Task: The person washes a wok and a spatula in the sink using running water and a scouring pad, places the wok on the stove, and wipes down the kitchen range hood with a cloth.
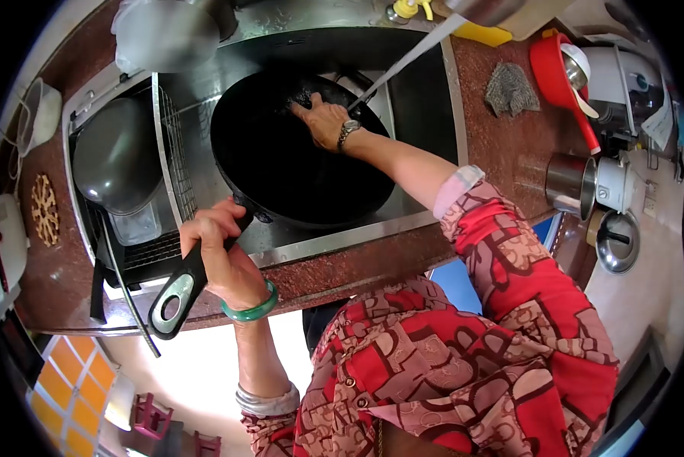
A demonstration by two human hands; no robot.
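Observation:
A large black wok rests tilted over the sink, its long handle reaching toward the front left. My left hand, with a green bangle at the wrist, is wrapped round that handle. Inside the wok, my right hand presses bent fingers against the far inner wall. Glints show beside the fingertips, but whatever is under them is too dark to make out. A thin pale stream, apparently water, runs from the faucet down to the wok's right side near my right wrist.
Left of the wok, a wire rack stands beside a dark domed pan. On the right counter lie a grey mesh scrubber, a red ladle-like scoop and a steel pot. A metal lid sits farther right.

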